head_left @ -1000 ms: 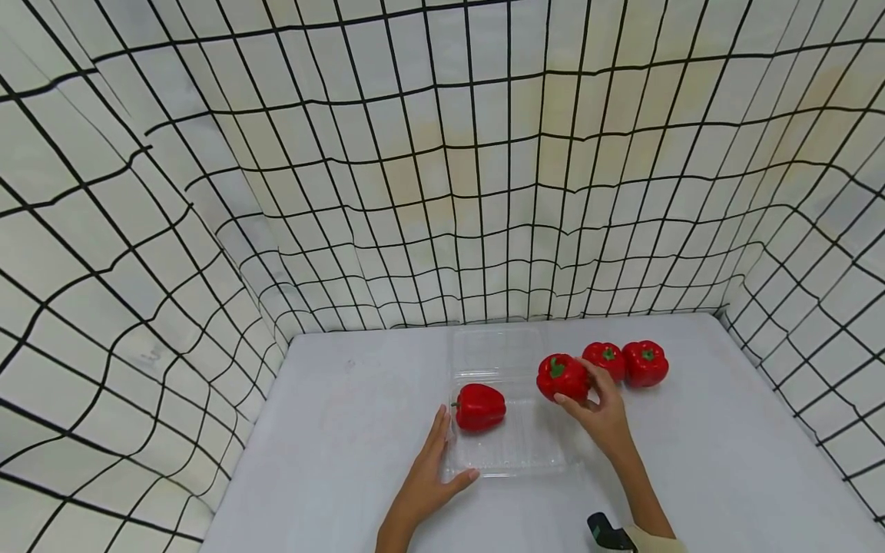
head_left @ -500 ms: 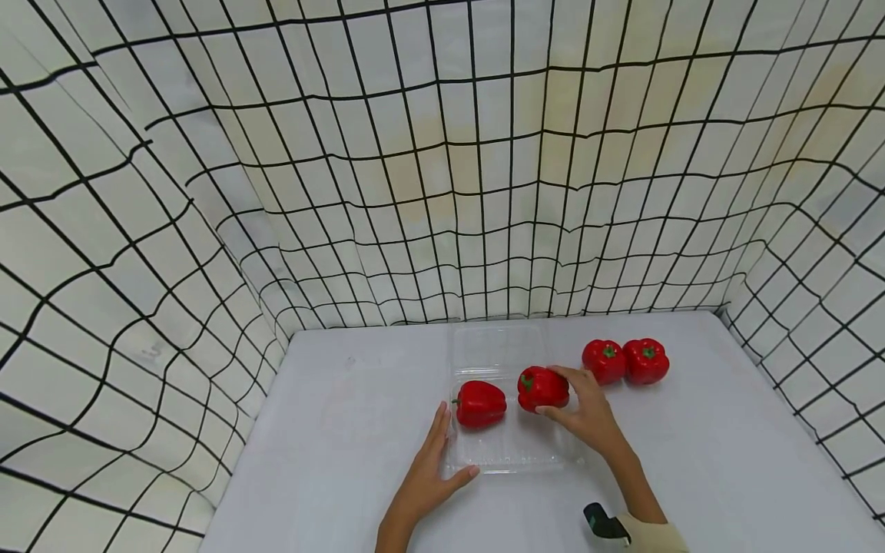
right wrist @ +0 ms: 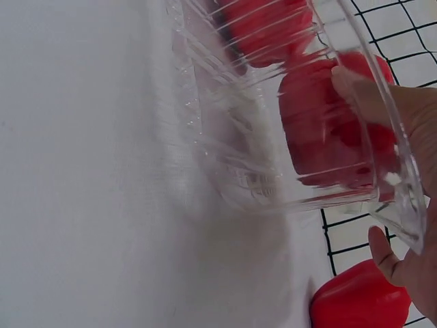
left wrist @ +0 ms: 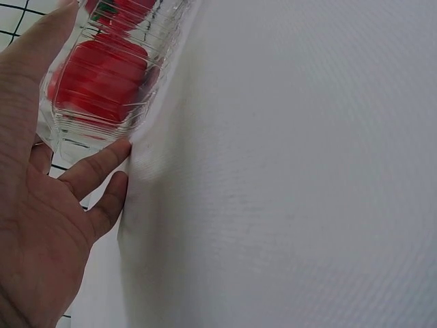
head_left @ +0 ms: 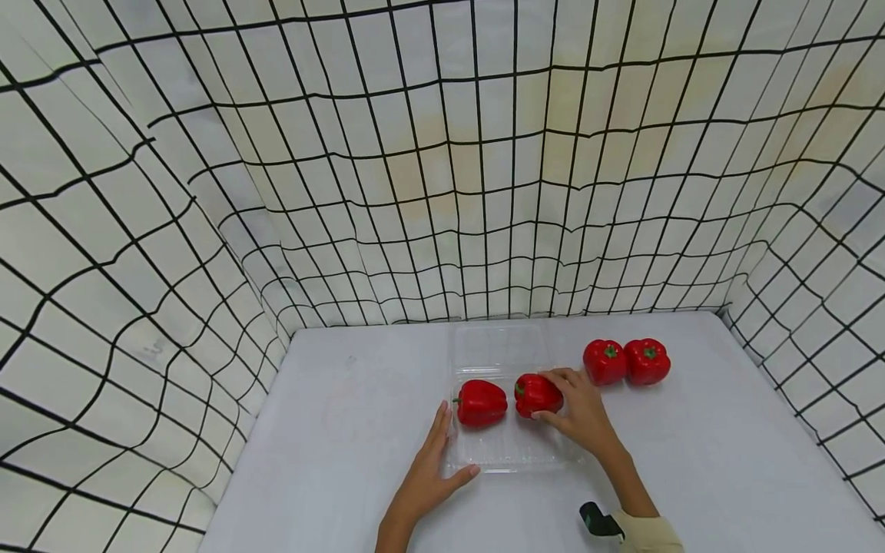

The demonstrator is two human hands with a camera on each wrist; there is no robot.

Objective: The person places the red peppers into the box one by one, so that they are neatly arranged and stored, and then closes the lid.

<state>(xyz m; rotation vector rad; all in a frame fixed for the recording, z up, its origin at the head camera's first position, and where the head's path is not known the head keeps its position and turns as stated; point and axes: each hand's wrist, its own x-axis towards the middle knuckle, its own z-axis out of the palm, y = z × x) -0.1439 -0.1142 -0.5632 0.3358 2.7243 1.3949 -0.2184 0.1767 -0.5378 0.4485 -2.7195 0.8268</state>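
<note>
A clear plastic clamshell box (head_left: 512, 453) lies with its lid folded back on the table. In its left half a red bell pepper (head_left: 482, 403) rests on its side, stem to the left. My right hand (head_left: 579, 407) grips a second red bell pepper (head_left: 537, 395) between thumb and fingers, inside the box's right half; the right wrist view shows this held pepper (right wrist: 328, 123) through the clear wall. My left hand (head_left: 430, 468) has its fingers straight along the box's left side, and in the left wrist view the fingertips (left wrist: 119, 147) touch or nearly touch the box's corner.
Two more red bell peppers, one (head_left: 604, 362) beside the other (head_left: 647, 361), stand stem up to the right of the box. A white table (head_left: 346, 430) bears everything. Black netting (head_left: 484, 192) over white sheeting surrounds the back and sides.
My right hand has carried its pepper left and down, from above the box's right edge into the box beside the first pepper. The left hand has stayed in place.
</note>
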